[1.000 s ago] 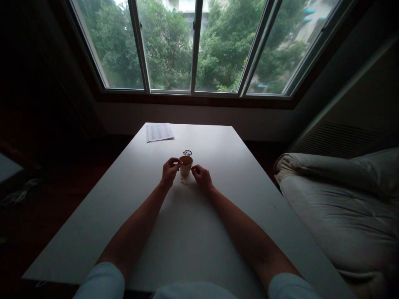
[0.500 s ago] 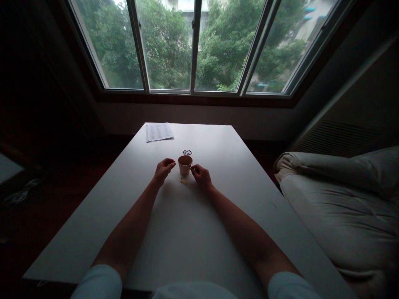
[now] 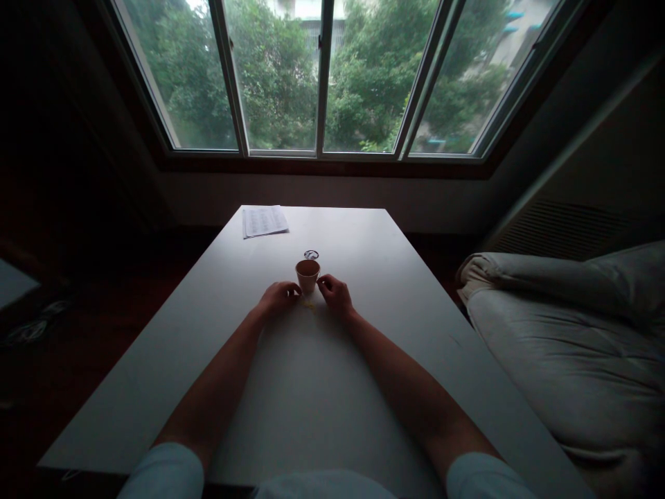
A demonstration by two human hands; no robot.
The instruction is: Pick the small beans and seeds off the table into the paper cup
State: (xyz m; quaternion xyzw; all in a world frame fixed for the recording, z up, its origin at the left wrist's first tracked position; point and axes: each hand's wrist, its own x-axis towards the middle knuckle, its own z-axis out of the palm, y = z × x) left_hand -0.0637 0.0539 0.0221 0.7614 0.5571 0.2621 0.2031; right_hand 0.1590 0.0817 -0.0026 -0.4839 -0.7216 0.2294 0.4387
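Note:
A light brown paper cup stands upright on the white table, its inside dark brown. Just in front of it lie several small pale yellow bits, too small to name. My left hand is low at the cup's front left, fingers bent down and drawn together beside the bits; what they pinch, if anything, is hidden. Against the right side of the cup, my right hand has its thumb and fingers curled together, the tips at the wall; I cannot tell what is between them.
Behind the cup sits a small dark-rimmed round item with something shiny in it. Printed sheets of paper lie at the table's far left corner. A pale padded sofa stands along the right, and a window is beyond the table.
My left hand has come down and slightly right, from beside the cup's upper left to the yellow bits, fewer of which show now. My right hand and the cup have stayed put.

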